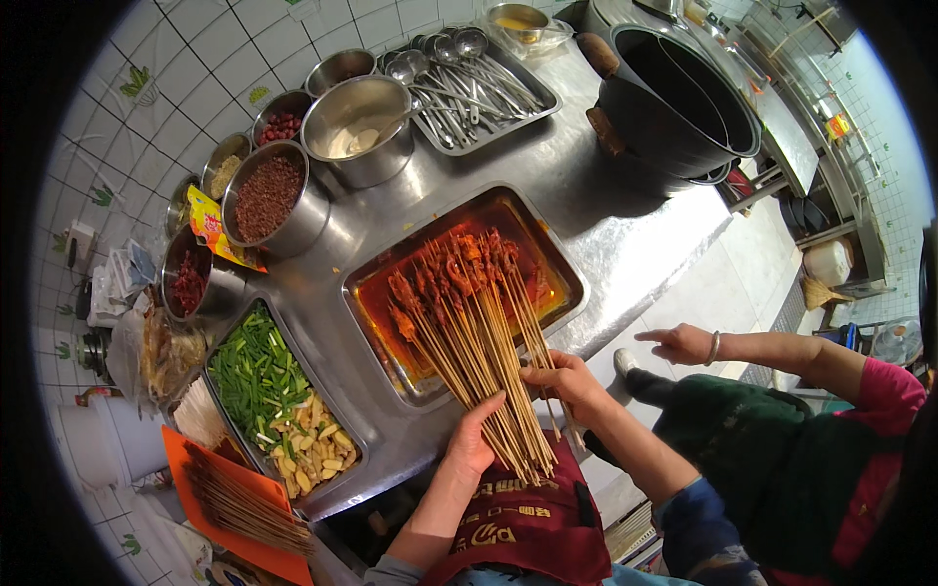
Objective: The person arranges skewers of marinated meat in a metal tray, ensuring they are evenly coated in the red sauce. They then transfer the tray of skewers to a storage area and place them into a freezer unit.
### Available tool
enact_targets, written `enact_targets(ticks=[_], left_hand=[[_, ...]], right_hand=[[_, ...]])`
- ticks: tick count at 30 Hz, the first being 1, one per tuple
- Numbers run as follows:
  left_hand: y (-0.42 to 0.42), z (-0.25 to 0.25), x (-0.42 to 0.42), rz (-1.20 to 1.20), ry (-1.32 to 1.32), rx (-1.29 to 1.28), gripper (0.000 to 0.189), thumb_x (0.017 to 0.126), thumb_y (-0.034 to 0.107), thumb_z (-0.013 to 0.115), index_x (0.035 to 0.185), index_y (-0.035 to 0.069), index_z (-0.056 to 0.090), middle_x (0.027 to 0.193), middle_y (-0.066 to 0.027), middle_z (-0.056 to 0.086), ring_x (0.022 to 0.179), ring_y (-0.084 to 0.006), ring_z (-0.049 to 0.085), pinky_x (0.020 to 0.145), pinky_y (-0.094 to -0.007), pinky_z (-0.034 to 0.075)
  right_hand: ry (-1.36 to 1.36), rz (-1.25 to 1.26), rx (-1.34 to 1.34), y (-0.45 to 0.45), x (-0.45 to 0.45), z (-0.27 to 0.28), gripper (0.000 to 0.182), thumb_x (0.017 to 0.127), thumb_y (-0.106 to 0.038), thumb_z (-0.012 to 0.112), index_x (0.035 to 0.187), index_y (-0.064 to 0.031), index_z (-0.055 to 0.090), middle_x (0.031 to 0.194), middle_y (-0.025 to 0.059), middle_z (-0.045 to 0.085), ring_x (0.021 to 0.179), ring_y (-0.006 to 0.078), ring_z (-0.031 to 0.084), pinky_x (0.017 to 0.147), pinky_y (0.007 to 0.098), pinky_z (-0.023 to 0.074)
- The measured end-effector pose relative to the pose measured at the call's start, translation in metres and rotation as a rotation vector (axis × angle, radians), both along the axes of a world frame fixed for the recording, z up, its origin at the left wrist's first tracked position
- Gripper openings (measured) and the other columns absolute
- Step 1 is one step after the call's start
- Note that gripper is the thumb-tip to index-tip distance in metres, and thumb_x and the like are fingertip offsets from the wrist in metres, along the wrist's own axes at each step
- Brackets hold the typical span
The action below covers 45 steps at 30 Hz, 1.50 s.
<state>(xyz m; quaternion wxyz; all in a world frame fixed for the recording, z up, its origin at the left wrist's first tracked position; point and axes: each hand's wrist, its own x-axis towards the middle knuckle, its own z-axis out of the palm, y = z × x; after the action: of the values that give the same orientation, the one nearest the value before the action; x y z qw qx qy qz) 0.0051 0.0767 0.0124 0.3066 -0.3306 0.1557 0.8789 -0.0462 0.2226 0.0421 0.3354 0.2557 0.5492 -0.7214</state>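
A thick bundle of bamboo skewers (pixel 480 351) fans out in front of me, with red-sauced meat pieces (pixel 458 271) on the far ends. My left hand (pixel 473 436) grips the bundle near its bare lower ends, thumb on top. On the right side of the bundle, my right hand (pixel 568 384) holds a few skewers between thumb and fingers. The meat ends lie over a steel tray (pixel 575 311) containing red, oily sauce. The bare skewer ends reach past the table edge, above my dark red apron (pixel 527 520).
Left stands a tray of chopped scallion (pixel 260 373) and sliced ginger (pixel 315 439). Behind are steel pots of spices (pixel 267 190), a tray of ladles (pixel 476 95) and a large dark pot (pixel 681 102). More skewers (pixel 234 498) lie lower left. A co-worker's hand (pixel 681 344) points from the right.
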Motion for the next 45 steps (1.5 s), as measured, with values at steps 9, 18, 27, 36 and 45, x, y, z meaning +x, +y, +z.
enact_targets(ticks=[9, 18, 27, 36, 45], left_hand=[[0.001, 0.005, -0.002, 0.029, 0.087, 0.093, 0.035, 0.074, 0.012, 0.047, 0.106, -0.001, 0.042, 0.102, -0.0129, 0.048, 0.095, -0.0218, 0.047, 0.080, -0.0345, 0.040], [-0.011, 0.001, 0.013, 0.016, 0.093, -0.134, 0.031, 0.075, 0.018, 0.047, 0.100, 0.000, 0.045, 0.089, -0.0077, 0.053, 0.074, -0.0172, 0.054, 0.062, -0.0321, 0.047], [-0.011, 0.007, 0.015, 0.037, 0.078, -0.164, 0.029, 0.075, 0.018, 0.046, 0.097, 0.000, 0.047, 0.087, -0.0085, 0.054, 0.073, -0.0170, 0.054, 0.061, -0.0316, 0.048], [-0.007, 0.004, 0.014, 0.048, 0.062, -0.135, 0.029, 0.073, 0.018, 0.047, 0.095, -0.001, 0.047, 0.084, -0.0081, 0.053, 0.071, -0.0170, 0.053, 0.059, -0.0312, 0.048], [-0.011, 0.003, 0.014, 0.051, 0.067, -0.122, 0.030, 0.072, 0.018, 0.049, 0.095, -0.001, 0.047, 0.085, -0.0085, 0.053, 0.071, -0.0173, 0.053, 0.060, -0.0316, 0.047]], right_hand=[[0.179, 0.279, 0.348, 0.013, 0.001, 0.015, 0.034, 0.079, -0.018, 0.044, 0.107, -0.0023, 0.033, 0.062, 0.0069, 0.048, 0.049, 0.0142, 0.049, 0.040, 0.0241, 0.0403], [0.560, 0.457, 0.812, 0.027, -0.001, 0.021, 0.038, 0.072, -0.007, 0.042, 0.109, -0.0063, 0.034, 0.088, 0.0238, 0.047, 0.076, 0.0382, 0.047, 0.068, 0.0382, 0.0389], [0.335, 0.260, 0.365, 0.042, -0.013, 0.044, 0.051, 0.073, -0.009, 0.049, 0.119, -0.0154, 0.028, 0.098, 0.0116, 0.042, 0.067, 0.0161, 0.053, 0.050, 0.0246, 0.0452], [0.351, -0.551, 0.331, 0.041, 0.041, 0.011, 0.024, 0.077, -0.019, 0.048, 0.086, 0.0027, 0.052, 0.075, 0.0084, 0.056, 0.061, 0.0145, 0.055, 0.050, 0.0224, 0.0451], [0.615, 0.129, 0.911, 0.040, 0.014, 0.026, 0.038, 0.073, -0.019, 0.052, 0.109, -0.0078, 0.042, 0.081, 0.0094, 0.054, 0.068, 0.0165, 0.053, 0.058, 0.0257, 0.0408]])
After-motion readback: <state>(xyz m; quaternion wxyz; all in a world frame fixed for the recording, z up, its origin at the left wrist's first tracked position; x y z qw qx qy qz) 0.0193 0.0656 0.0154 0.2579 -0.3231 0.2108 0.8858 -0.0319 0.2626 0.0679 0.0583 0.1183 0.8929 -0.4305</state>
